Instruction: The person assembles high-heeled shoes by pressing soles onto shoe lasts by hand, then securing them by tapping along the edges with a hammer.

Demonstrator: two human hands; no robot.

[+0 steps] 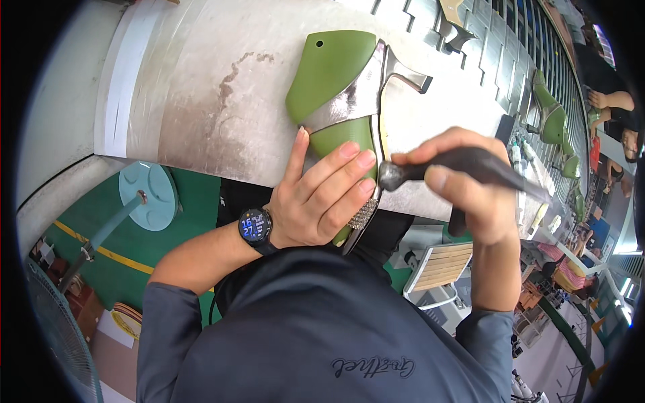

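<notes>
A green shoe last [329,67] lies on its side on the worktable, carrying a high-heeled shoe [353,101] with a wide silver strap and, near the toe, a glittery band [363,213]. My left hand [326,191] presses over the front of the last and shoe, its fingers reaching the sole edge. In my right hand [474,181] is a dark hammer [463,163], gripped around its head and neck. Its rounded face meets or nearly meets the sole edge beside my left fingertips. Beyond them the heel [410,75] points right.
The pale, stained worktable [195,87] borders a metal slat conveyor [500,64] carrying more green lasts [552,124]. Bottles or tools [531,158] stand by the table's right end. A slatted wooden seat [440,266] is below, a fan [60,322] at lower left. Other people sit along the line at right.
</notes>
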